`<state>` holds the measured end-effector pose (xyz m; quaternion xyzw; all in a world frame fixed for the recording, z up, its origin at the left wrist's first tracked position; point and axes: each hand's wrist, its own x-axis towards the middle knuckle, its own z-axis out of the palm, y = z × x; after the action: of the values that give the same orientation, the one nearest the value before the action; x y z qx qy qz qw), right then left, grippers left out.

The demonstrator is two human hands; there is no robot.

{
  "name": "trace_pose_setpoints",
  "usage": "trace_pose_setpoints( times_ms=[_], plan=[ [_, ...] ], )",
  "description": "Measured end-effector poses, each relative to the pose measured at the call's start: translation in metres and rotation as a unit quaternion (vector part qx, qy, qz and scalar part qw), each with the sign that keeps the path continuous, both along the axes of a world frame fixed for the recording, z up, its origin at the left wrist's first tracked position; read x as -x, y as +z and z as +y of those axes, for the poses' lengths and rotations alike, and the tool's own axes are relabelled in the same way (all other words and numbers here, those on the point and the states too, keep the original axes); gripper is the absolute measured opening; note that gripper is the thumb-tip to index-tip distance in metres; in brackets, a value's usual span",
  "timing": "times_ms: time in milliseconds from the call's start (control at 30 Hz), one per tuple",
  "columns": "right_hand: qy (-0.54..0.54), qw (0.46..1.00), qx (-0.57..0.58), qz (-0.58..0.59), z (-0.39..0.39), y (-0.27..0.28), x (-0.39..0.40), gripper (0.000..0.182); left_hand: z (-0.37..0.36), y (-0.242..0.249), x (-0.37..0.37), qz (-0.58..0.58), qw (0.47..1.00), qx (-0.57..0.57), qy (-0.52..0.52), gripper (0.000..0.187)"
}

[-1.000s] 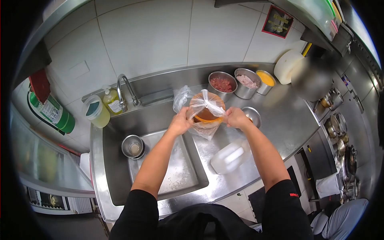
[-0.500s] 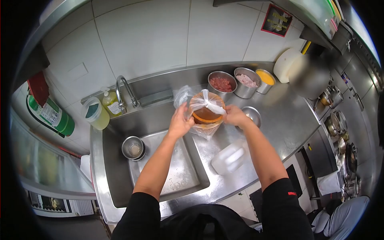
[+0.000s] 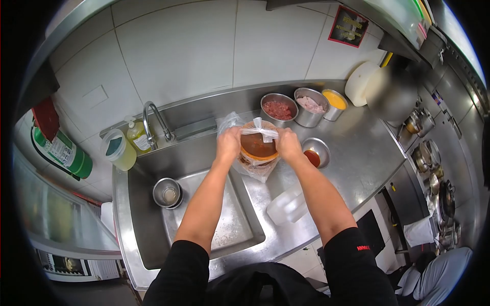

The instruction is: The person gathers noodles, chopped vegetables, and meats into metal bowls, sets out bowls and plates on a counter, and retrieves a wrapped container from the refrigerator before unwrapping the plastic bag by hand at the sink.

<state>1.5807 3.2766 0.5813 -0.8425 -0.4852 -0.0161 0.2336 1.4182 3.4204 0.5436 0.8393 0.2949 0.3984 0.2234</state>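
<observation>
A round tub of orange-brown sauce (image 3: pixel 258 147) stands on the steel counter (image 3: pixel 352 153) inside a clear plastic bag (image 3: pixel 258 166). The bag's two ears are tied in a knot (image 3: pixel 263 130) over the tub. My left hand (image 3: pixel 227 144) grips the bag at the tub's left side. My right hand (image 3: pixel 287 143) grips it at the right side. Both hands press close against the tub.
A sink (image 3: pixel 214 214) with a small steel bowl (image 3: pixel 167 193) lies on the left, with a tap (image 3: pixel 153 120) and soap bottles behind. Three steel pots (image 3: pixel 306 106) of food stand at the back. A small sauce bowl (image 3: pixel 314 152) and a clear jug (image 3: pixel 287 206) lie nearby.
Both hands have closed in from the bag's pulled-out ears to the sides of the tub. The knot now sits tight and flat over the tub.
</observation>
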Motion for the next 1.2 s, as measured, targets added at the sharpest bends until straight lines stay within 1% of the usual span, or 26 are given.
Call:
trace_pose_setpoints(
  times_ms=[67,100,200,300,400,433,500,533,600,667,700,767,800,867,900,967,1000,1067,1100,1167,1200],
  plan=[
    [-0.006,0.999,-0.03,-0.015,0.002,-0.003,-0.006,0.022,0.002,0.001,-0.004,-0.024,0.997,0.066,0.012,0.022],
    [-0.01,0.999,-0.048,0.004,0.003,-0.003,-0.009,0.022,0.002,0.003,-0.007,-0.036,0.994,0.099,0.017,0.022],
    [-0.026,0.994,-0.093,0.056,0.006,-0.002,-0.013,0.021,0.01,0.004,-0.012,-0.034,0.99,0.135,0.028,0.024],
    [-0.053,0.986,-0.117,0.11,0.006,-0.005,-0.016,0.019,0.018,-0.002,-0.015,-0.043,0.977,0.208,0.005,0.027],
    [-0.071,0.974,-0.138,0.166,0.007,-0.012,-0.02,0.02,0.033,-0.041,-0.028,-0.107,0.933,0.343,-0.028,0.031],
    [-0.073,0.972,-0.138,0.177,0.007,-0.014,-0.022,0.02,0.035,-0.05,-0.031,-0.13,0.906,0.401,-0.041,0.032],
    [-0.069,0.971,-0.126,0.189,0.004,-0.012,-0.023,0.021,0.032,-0.047,-0.032,-0.175,0.84,0.509,-0.068,0.033],
    [-0.061,0.973,-0.113,0.19,0.003,-0.01,-0.024,0.022,0.032,-0.045,-0.031,-0.149,0.823,0.543,-0.074,0.031],
    [-0.035,0.974,-0.093,0.201,0.005,-0.004,-0.026,0.026,0.026,-0.007,-0.017,-0.098,0.786,0.604,-0.083,0.027],
    [-0.008,0.97,-0.079,0.228,0.003,0.002,-0.022,0.033,0.027,0.009,-0.01,-0.062,0.797,0.594,-0.093,0.029],
    [-0.012,0.977,-0.059,0.205,0.001,0.008,-0.018,0.037,0.026,0.016,-0.006,-0.043,0.801,0.588,-0.099,0.03],
    [-0.024,0.986,-0.021,0.162,-0.004,0.019,-0.01,0.047,0.022,0.027,0.01,-0.098,0.808,0.566,-0.133,0.036],
    [-0.028,0.984,-0.01,0.173,-0.004,0.014,-0.014,0.055,0.018,0.031,0.016,-0.125,0.809,0.554,-0.149,0.04],
    [-0.034,0.98,0.012,0.195,-0.003,0.011,-0.018,0.072,0.012,0.037,0.022,-0.07,0.887,0.444,-0.107,0.05],
    [-0.045,0.965,0.036,0.256,-0.005,0.013,-0.018,0.071,0.009,0.037,0.025,-0.041,0.918,0.385,-0.084,0.055],
    [-0.063,0.922,0.085,0.372,-0.011,0.026,-0.015,0.07,0.003,0.037,0.026,0.005,0.91,0.399,-0.113,0.065],
    [-0.074,0.948,0.048,0.306,-0.019,0.029,-0.009,0.064,0.001,0.038,0.026,0.027,0.906,0.404,-0.126,0.071],
    [-0.093,0.981,-0.03,0.167,-0.034,0.03,0.004,0.052,0.007,0.036,0.02,0.054,0.89,0.418,-0.176,0.073],
    [-0.082,0.985,-0.023,0.153,-0.034,0.029,0.005,0.046,0.011,0.034,0.017,0.068,0.88,0.424,-0.202,0.074],
    [-0.066,0.99,-0.009,0.125,-0.037,0.027,0.005,0.034,0.02,0.034,0.009,0.048,0.837,0.501,-0.215,0.07],
    [-0.077,0.99,-0.013,0.118,-0.038,0.021,0.003,0.03,0.02,0.033,0.006,0.039,0.811,0.539,-0.224,0.068]
  ],
)
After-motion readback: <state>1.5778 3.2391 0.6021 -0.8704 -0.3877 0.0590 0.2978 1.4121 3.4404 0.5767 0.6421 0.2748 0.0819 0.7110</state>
